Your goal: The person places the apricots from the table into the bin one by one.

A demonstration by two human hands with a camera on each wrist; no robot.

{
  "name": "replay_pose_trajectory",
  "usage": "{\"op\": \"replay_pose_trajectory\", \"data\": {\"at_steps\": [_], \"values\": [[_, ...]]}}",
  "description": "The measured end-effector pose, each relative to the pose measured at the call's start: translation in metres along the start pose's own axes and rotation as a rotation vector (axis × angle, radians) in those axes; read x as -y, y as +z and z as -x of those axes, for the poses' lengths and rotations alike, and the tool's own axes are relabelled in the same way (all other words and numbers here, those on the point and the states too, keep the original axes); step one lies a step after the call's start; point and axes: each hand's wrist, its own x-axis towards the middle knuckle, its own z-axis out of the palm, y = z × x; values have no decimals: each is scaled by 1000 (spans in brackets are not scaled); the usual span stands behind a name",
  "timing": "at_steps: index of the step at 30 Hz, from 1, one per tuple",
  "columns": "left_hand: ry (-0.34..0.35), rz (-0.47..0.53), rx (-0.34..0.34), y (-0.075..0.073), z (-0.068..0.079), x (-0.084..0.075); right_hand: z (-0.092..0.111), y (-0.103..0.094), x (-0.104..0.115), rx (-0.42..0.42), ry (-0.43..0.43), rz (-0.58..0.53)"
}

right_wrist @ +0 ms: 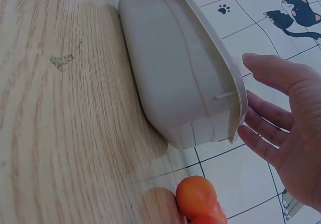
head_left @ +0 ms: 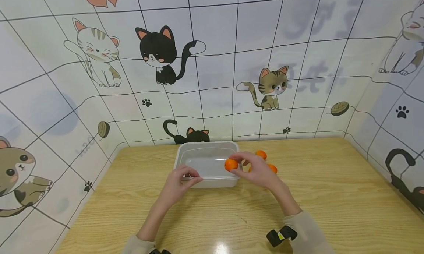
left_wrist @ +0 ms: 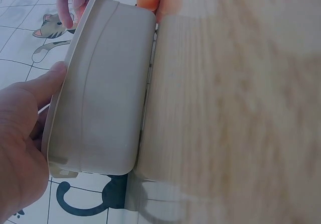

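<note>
A white plastic container [head_left: 212, 183] stands near the table's back edge, its inside bare in the head view. At its front left corner my left hand [head_left: 179, 182] pinches the rim, thumb [left_wrist: 52, 81] outside and fingers behind the wall. Above the container's right side my right hand [head_left: 255, 167] holds a small round orange fruit [head_left: 230, 165] between thumb and fingers. In the right wrist view that fruit is hidden, and my right hand [right_wrist: 296, 118] shows beside the rim. More orange fruits [head_left: 261, 154] lie on the table right of the container, partly covered by my right hand.
The wooden table [head_left: 331, 195] meets a wall sheet [head_left: 218, 110] printed with cartoon cats, close behind the container. Dark wrist devices [head_left: 281, 235] are strapped near both sleeves.
</note>
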Motion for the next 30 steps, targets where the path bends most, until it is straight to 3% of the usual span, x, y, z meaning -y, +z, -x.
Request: {"op": "replay_pose_trajectory", "data": {"at_steps": [18, 30], "values": [[-8, 5, -5, 1, 1, 2, 1, -2, 3, 13, 0, -18], [-19, 14, -6, 1, 1, 2, 2, -9, 6, -32, 48, -1]]}}
